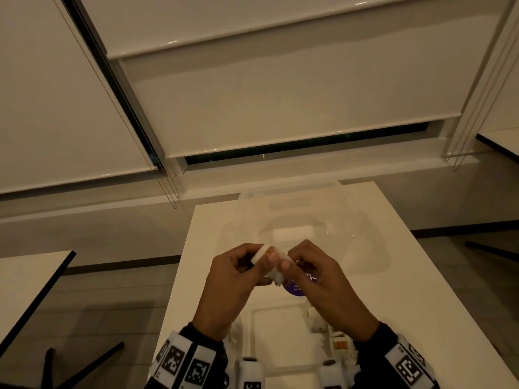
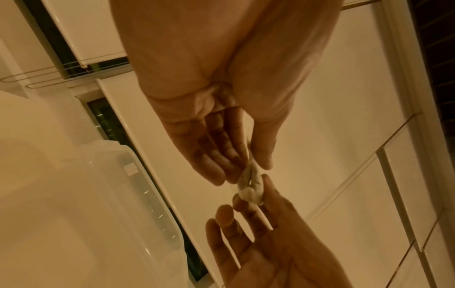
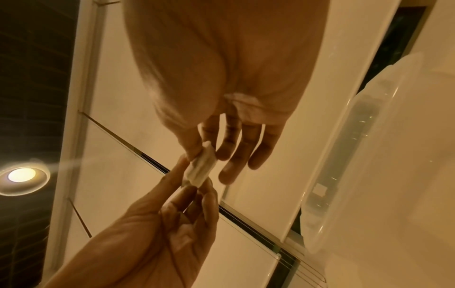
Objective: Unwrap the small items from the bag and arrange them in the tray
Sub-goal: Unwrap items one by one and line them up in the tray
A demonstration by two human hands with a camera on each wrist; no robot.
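Both hands hold one small white wrapped item with an orange patch, above the white table. My left hand pinches its left end between thumb and fingers. My right hand pinches the right end. In the left wrist view the crumpled wrapper stretches between the left hand and the right hand. The right wrist view shows the same item between the right hand and the left hand. The white tray lies below my hands, with small white and orange pieces at its right side.
A clear plastic container stands on the table beyond my hands. A purple round label shows under the right hand. Another tabletop is at the left. Window blinds fill the background.
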